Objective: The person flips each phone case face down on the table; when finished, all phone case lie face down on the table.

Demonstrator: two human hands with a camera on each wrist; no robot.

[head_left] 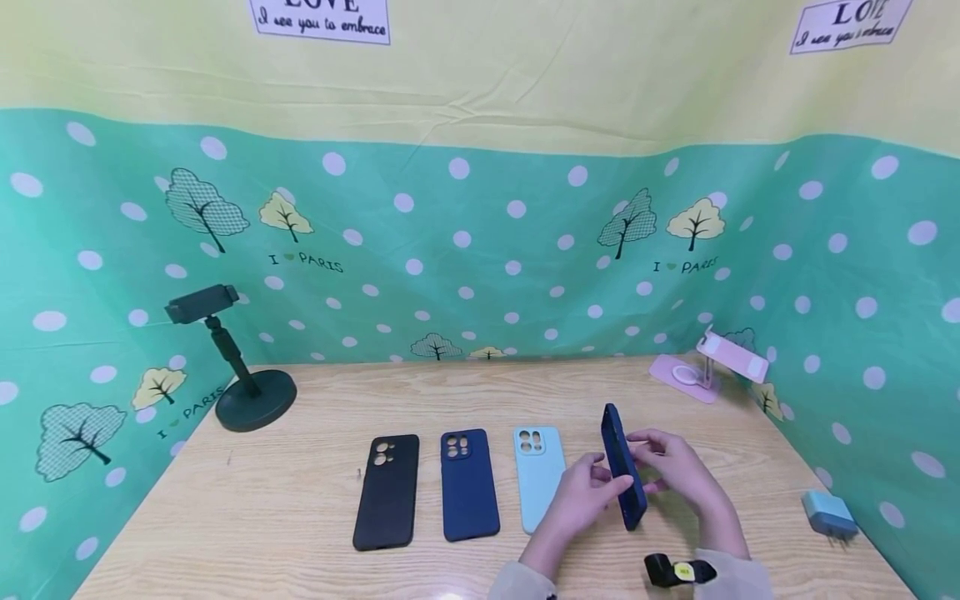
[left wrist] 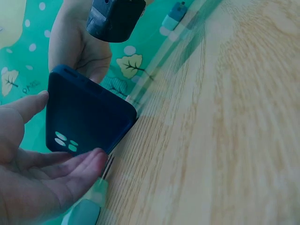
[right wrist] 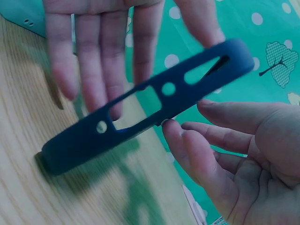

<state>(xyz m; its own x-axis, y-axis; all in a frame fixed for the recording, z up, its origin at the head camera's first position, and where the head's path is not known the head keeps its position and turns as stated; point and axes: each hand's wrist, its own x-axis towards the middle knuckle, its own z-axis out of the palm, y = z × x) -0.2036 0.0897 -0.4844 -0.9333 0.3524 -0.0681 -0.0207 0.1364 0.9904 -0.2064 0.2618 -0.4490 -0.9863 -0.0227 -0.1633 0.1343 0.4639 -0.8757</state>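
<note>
A dark blue phone case (head_left: pixel 622 467) stands on edge on the wooden table (head_left: pixel 262 508), its lower end touching the wood, between my two hands. My left hand (head_left: pixel 581 492) lays straight fingers (right wrist: pixel 93 51) along its left face, with the thumb (left wrist: pixel 26 108) near a corner. My right hand (head_left: pixel 678 471) pinches the case's (right wrist: pixel 140 117) side edge with thumb and fingertips (right wrist: pixel 171 129). The left wrist view shows the case's (left wrist: pixel 84 117) back with its camera cut-outs. Left of it lie three more cases flat: black (head_left: pixel 386 492), dark blue (head_left: pixel 468 485) and pale mint (head_left: pixel 538 477).
A dark green phone stand (head_left: pixel 240 375) stands at the table's back left, a pink stand (head_left: pixel 712 367) at the back right. A light blue charger (head_left: pixel 828 512) lies near the right edge. Green dotted cloth walls (head_left: pixel 480 250) close the table on three sides.
</note>
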